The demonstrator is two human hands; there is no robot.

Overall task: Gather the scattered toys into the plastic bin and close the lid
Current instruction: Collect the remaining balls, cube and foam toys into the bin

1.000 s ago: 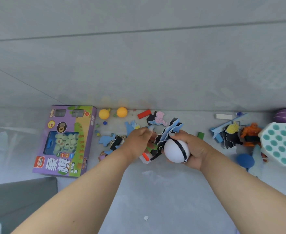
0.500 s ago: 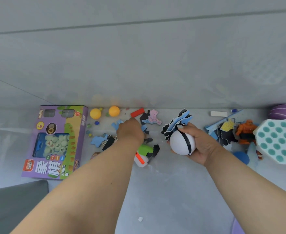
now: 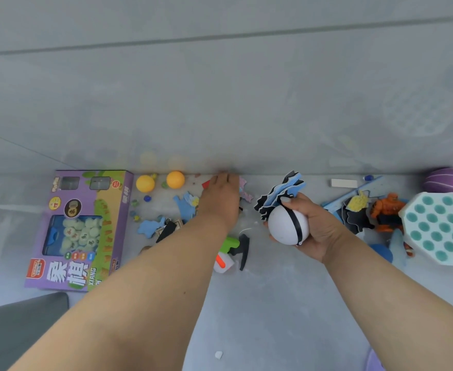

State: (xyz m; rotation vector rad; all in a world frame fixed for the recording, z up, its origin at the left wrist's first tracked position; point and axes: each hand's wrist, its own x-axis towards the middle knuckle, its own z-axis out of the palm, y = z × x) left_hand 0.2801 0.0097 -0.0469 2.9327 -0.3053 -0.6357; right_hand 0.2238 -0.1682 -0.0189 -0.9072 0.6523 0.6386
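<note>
My right hand (image 3: 320, 227) is closed on a white ball with a black band (image 3: 283, 226) and a stack of black and blue foam cut-outs (image 3: 280, 195), held above the floor. My left hand (image 3: 220, 200) stretches palm down to the base of the wall with its fingers extended. It covers most of a red block (image 3: 206, 184) and part of a pink foam piece (image 3: 247, 196). More blue foam pieces (image 3: 150, 227) and a green and white toy (image 3: 226, 254) lie under my left forearm. No plastic bin is in view.
A purple board-game box (image 3: 81, 228) lies at left, with a yellow ball (image 3: 145, 183), an orange ball (image 3: 175, 179) and marbles (image 3: 147, 198) beside it. At right are an orange figure (image 3: 387, 212), a teal bubble toy (image 3: 442, 228), a purple ball (image 3: 447, 182) and a white block (image 3: 343, 183).
My left hand left the foam stack and moved away from me to the red block by the wall. My right hand keeps the ball and foam pieces.
</note>
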